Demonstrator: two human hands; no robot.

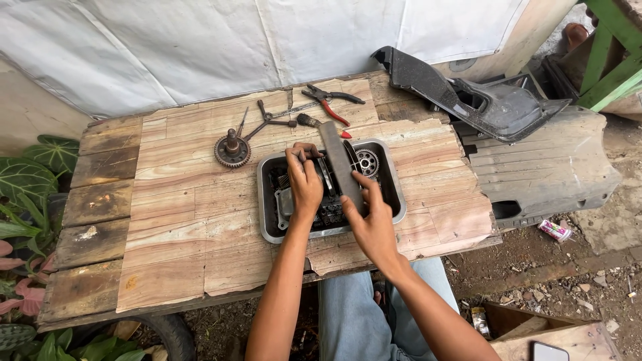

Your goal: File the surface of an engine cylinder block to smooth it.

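Both hands work inside a metal tray (396, 194) at the table's middle — the left hand (304, 180) pinches a round metal part (326, 175), the right hand (371, 217) lies flat against a grey bar (339, 160). Pliers (331, 100) lie farther off.

1. Engine parts (331, 204) in the metal tray (396, 200): lying largely hidden under both hands; kinds too dark to tell.
2. Left hand (304, 180): fingertips curling out of sight behind a part.
3. Phone (550, 351): running off the bottom edge.
4. Tyre (167, 332): showing partly under the table (100, 200).
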